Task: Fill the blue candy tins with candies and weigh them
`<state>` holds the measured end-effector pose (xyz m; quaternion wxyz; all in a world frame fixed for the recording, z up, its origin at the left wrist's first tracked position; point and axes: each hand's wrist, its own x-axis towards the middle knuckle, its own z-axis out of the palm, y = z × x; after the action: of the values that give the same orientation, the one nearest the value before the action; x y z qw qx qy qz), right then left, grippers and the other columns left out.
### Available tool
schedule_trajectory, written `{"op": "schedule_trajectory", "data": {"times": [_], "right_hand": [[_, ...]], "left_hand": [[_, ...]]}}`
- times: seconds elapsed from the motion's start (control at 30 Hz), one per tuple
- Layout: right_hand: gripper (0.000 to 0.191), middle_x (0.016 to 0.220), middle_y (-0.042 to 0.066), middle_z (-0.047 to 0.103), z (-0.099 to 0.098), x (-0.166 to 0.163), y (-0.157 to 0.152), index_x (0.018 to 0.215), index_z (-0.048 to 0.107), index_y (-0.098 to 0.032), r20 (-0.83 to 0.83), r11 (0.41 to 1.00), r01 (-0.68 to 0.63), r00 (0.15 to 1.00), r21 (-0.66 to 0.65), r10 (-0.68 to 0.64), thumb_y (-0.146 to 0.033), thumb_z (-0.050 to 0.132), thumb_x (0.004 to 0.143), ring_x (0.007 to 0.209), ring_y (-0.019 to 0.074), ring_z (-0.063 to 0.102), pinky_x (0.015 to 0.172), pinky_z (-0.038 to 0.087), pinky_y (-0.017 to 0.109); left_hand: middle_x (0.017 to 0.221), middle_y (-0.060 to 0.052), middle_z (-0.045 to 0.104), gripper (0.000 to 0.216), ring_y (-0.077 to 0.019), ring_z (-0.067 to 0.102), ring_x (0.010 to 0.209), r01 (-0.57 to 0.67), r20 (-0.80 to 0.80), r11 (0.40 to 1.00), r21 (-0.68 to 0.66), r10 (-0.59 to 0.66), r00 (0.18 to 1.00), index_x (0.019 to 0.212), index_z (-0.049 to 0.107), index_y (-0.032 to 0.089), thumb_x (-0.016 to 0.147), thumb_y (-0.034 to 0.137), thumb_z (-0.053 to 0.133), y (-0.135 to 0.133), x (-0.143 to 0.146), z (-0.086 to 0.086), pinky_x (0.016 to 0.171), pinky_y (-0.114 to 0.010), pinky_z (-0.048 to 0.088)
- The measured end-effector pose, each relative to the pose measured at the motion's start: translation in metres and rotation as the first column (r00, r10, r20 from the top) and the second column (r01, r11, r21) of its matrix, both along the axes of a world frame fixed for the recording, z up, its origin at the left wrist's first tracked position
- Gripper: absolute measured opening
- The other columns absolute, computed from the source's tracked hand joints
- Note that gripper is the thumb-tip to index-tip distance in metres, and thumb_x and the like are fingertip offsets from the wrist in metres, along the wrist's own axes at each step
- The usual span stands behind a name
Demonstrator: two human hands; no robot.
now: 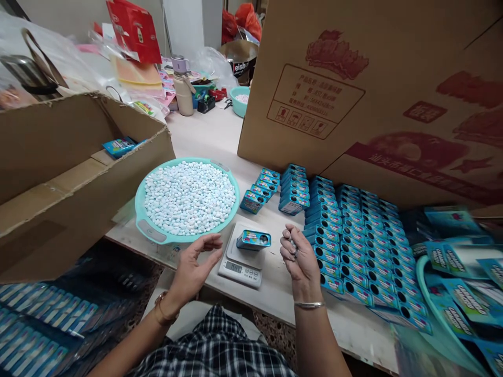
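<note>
On the kitchen scale [243,272] stands a small blue tin box [253,240] with a dark round hole in its top. My left hand [198,264] is just left of the scale, fingers apart and holding nothing. To the right of the scale, my right hand [301,256] is closed around a few pale candies [293,247], partly hidden by its fingers. A turquoise basin [140,217] full of small white and pale blue candies [188,196] sits beyond my left hand. Rows of similar blue tins [353,241] stand to the right of my right hand.
A large printed carton [298,120] rises behind the tins. An open cardboard box [129,173] stands at the left. A turquoise tub [426,277] of blue packs is at the lower right. A beige bottle [183,94] and plastic bags are at the back.
</note>
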<state>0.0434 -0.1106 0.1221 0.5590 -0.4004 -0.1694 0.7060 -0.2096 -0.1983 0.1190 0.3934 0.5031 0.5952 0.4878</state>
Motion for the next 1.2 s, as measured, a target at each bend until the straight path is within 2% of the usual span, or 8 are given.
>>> {"op": "schedule_trajectory", "data": {"times": [0.13, 0.23, 0.33, 0.4, 0.53, 0.73, 0.87, 1.2], "right_hand": [[0.022, 0.071, -0.005, 0.052, 0.001, 0.000, 0.004, 0.095, 0.063, -0.014, -0.054, 1.000, 0.009, 0.999, -0.010, -0.009, -0.020, 0.075, 0.078, 0.041, -0.0011, 0.033, 0.032, 0.026, 0.007], [0.013, 0.069, -0.006, 0.051, -0.001, 0.004, 0.005, 0.092, 0.061, -0.015, -0.155, 0.999, 0.010, 0.988, -0.050, -0.018, -0.017, 0.069, 0.082, 0.040, -0.0006, 0.034, 0.031, 0.026, 0.008], [0.007, 0.069, -0.006, 0.051, -0.006, 0.011, 0.002, 0.092, 0.060, -0.015, -0.218, 0.996, 0.032, 0.975, -0.083, -0.050, -0.014, 0.063, 0.086, 0.039, -0.0002, 0.034, 0.030, 0.026, 0.008], [0.007, 0.069, -0.006, 0.051, -0.009, 0.017, -0.001, 0.093, 0.060, -0.015, -0.237, 0.994, 0.057, 0.968, -0.096, -0.079, -0.014, 0.062, 0.087, 0.039, -0.0001, 0.034, 0.030, 0.026, 0.009], [0.011, 0.068, -0.007, 0.050, -0.018, 0.030, -0.006, 0.092, 0.059, -0.015, -0.249, 0.990, 0.088, 0.962, -0.108, -0.113, -0.014, 0.066, 0.084, 0.039, -0.0003, 0.034, 0.029, 0.026, 0.009], [0.020, 0.068, -0.007, 0.051, -0.032, 0.036, -0.002, 0.093, 0.058, -0.017, -0.264, 0.994, 0.065, 0.961, -0.087, -0.086, -0.016, 0.072, 0.079, 0.040, -0.0003, 0.034, 0.030, 0.025, 0.009], [0.025, 0.069, -0.007, 0.051, -0.041, 0.035, 0.001, 0.094, 0.058, -0.016, -0.286, 0.994, 0.061, 0.954, -0.087, -0.084, -0.015, 0.075, 0.076, 0.040, -0.0008, 0.035, 0.030, 0.025, 0.009], [0.029, 0.068, -0.008, 0.050, -0.046, 0.032, 0.003, 0.093, 0.057, -0.019, -0.266, 0.995, 0.034, 0.962, -0.096, -0.058, -0.018, 0.078, 0.073, 0.039, -0.0011, 0.033, 0.030, 0.025, 0.009]], "left_hand": [[0.127, -0.010, 0.061, 0.047, -0.0233, 0.057, 0.118, 0.186, -0.327, 0.976, 0.116, -0.139, 0.935, 0.134, 0.050, 0.022, 0.089, 0.027, 0.062, 0.015, 0.020, -0.001, 0.103, -0.041, 0.046], [0.145, -0.015, 0.045, 0.075, -0.0320, 0.037, 0.137, 0.399, -0.684, 0.909, 0.123, -0.214, 0.698, 0.147, 0.032, 0.019, 0.080, 0.019, 0.066, 0.041, 0.047, -0.001, 0.115, -0.052, 0.029], [0.125, -0.015, 0.058, 0.061, -0.0351, 0.043, 0.128, 0.497, -0.869, 0.867, 0.034, -0.220, 0.443, 0.133, 0.047, 0.016, 0.074, 0.009, 0.061, 0.073, 0.068, -0.001, 0.115, -0.061, 0.017], [0.105, -0.011, 0.062, 0.039, -0.0313, 0.052, 0.113, 0.518, -0.913, 0.855, 0.014, -0.200, 0.355, 0.110, 0.058, 0.016, 0.074, 0.003, 0.055, 0.093, 0.074, 0.001, 0.115, -0.061, 0.016], [0.096, -0.010, 0.062, 0.027, -0.0286, 0.053, 0.105, 0.487, -0.936, 0.871, 0.065, -0.115, 0.332, 0.094, 0.060, 0.018, 0.081, -0.001, 0.045, 0.131, 0.072, 0.006, 0.114, -0.062, 0.015], [0.102, -0.015, 0.064, 0.034, -0.0277, 0.056, 0.105, 0.461, -0.976, 0.887, 0.026, -0.078, 0.204, 0.107, 0.062, 0.011, 0.091, 0.004, 0.033, 0.172, 0.073, -0.007, 0.109, -0.054, 0.028], [0.134, -0.022, 0.053, 0.052, -0.0323, 0.049, 0.125, 0.439, -0.976, 0.897, 0.048, -0.052, 0.213, 0.142, 0.041, 0.011, 0.093, 0.005, 0.027, 0.183, 0.081, -0.024, 0.102, -0.051, 0.037], [0.148, -0.030, 0.039, 0.055, -0.0396, 0.037, 0.140, 0.332, -0.962, 0.943, 0.017, -0.076, 0.264, 0.146, 0.037, 0.006, 0.091, 0.007, 0.031, 0.230, 0.113, -0.054, 0.105, -0.062, 0.035]]}}
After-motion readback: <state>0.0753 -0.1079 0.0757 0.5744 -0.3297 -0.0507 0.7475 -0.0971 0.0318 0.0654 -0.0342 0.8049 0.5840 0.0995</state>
